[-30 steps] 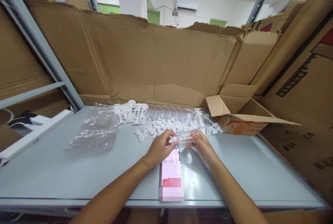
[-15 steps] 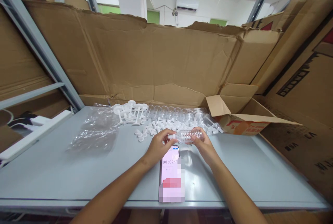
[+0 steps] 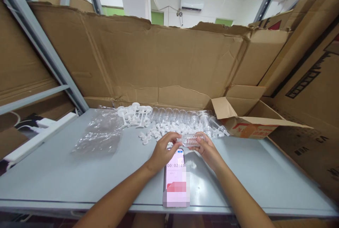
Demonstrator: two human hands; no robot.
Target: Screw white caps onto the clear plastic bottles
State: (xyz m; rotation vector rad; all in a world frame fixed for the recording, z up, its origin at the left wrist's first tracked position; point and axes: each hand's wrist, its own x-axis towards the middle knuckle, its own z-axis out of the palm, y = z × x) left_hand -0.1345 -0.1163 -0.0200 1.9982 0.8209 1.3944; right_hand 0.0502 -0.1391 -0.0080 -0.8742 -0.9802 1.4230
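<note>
A clear ribbed plastic tube (image 3: 190, 139) lies sideways between my two hands, raised just above the table. My right hand (image 3: 205, 148) is closed round its right end, thumb on the near side. With thumb and fingers, my left hand (image 3: 167, 148) pinches the tube's narrow left end, where a small whitish part shows; the fingertips partly hide it. Right behind the hands spreads a pile of small white plastic pieces (image 3: 169, 127). Beyond it stand several clear ribbed tubes (image 3: 175, 115) in a row. White rods with disc ends (image 3: 135, 115) are heaped to their left.
A phone (image 3: 175, 177) showing a timer lies below my hands. Crumpled clear plastic bags (image 3: 99, 132) lie at left, near a white power strip (image 3: 42, 138). An open cardboard box (image 3: 251, 129) stands at right. Cardboard sheeting (image 3: 169, 58) walls the table's back.
My left fingers have shifted slightly right, closer to the tube's body, and cover more of its narrow end. The view has moved a little.
</note>
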